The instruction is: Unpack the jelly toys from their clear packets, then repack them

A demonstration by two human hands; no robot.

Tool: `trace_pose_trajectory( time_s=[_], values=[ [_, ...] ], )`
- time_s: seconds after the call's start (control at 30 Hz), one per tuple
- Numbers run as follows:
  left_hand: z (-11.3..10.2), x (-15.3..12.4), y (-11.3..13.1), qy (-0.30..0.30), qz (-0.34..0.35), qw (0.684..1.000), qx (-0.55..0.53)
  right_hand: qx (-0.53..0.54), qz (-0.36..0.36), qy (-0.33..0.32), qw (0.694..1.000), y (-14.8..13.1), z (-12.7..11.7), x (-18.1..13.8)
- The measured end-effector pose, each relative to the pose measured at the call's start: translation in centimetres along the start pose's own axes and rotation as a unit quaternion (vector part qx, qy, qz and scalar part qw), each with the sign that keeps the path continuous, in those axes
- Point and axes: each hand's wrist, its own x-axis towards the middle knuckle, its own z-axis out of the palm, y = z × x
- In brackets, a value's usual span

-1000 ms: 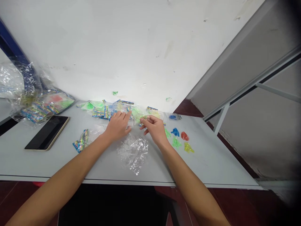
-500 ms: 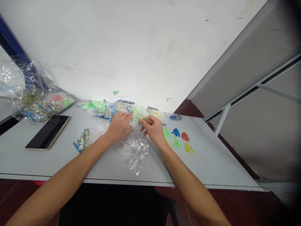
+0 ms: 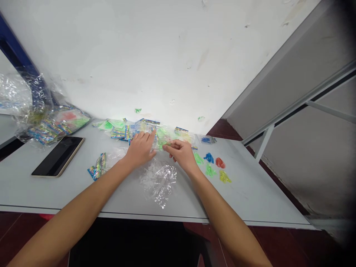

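My left hand (image 3: pixel 141 149) lies over the clear packets with its index finger stretched out and its thumb apart. Beside it, my right hand (image 3: pixel 182 154) pinches the near edge of a clear plastic packet (image 3: pixel 162 132) holding something soft and bright green. Its other fingers are curled under. Crumpled clear wrapping (image 3: pixel 160 181) lies just in front of both hands. Right of my right hand are loose, soft, see-through pieces: a blue one (image 3: pixel 208 158), a red one (image 3: pixel 220 162), a yellow one (image 3: pixel 224 177) and a green one (image 3: pixel 210 170).
A phone (image 3: pixel 58 156) lies on the left of the grey table (image 3: pixel 128 200). Behind it is a heap of packets (image 3: pixel 58 122) in clear plastic. Printed wrapper strips (image 3: pixel 98 167) lie left of my left hand. A white wall (image 3: pixel 155 63) with small green bits stuck on it borders the back.
My right thumb and fingertips have closed in lower on the packet's edge. My left hand stays almost in place. The whole view has shifted slightly.
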Motion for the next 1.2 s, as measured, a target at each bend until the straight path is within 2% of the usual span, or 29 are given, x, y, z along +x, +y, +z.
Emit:
trace_pose_trajectory(
  time_s=[0.13,0.3,0.47,0.67,0.77,0.97,1.2],
  values=[
    [0.3,-0.2,0.5,-0.010,0.033,0.999,-0.016,0.007,0.009,-0.001,1.000,0.2,0.2,0.0],
    [0.5,-0.2,1.0,-0.003,0.034,0.999,-0.023,0.002,-0.030,0.030,0.999,1.0,0.6,0.4],
    [0.6,-0.2,1.0,0.009,0.035,0.999,-0.034,-0.005,-0.013,0.024,1.000,2.2,1.4,0.8],
    [1.0,-0.3,1.0,0.019,0.039,0.998,-0.054,-0.038,-0.087,0.053,0.994,3.0,1.6,0.7],
    [1.0,-0.3,0.9,0.023,0.033,0.997,-0.063,-0.080,-0.105,0.030,0.991,2.6,1.2,0.5],
    [0.8,-0.2,0.7,0.024,0.014,0.998,-0.064,-0.121,-0.086,-0.007,0.989,1.5,0.6,0.4],
    [1.2,-0.3,0.9,0.024,0.033,0.993,-0.108,-0.051,-0.072,-0.044,0.995,1.3,0.8,0.6]
  ],
)
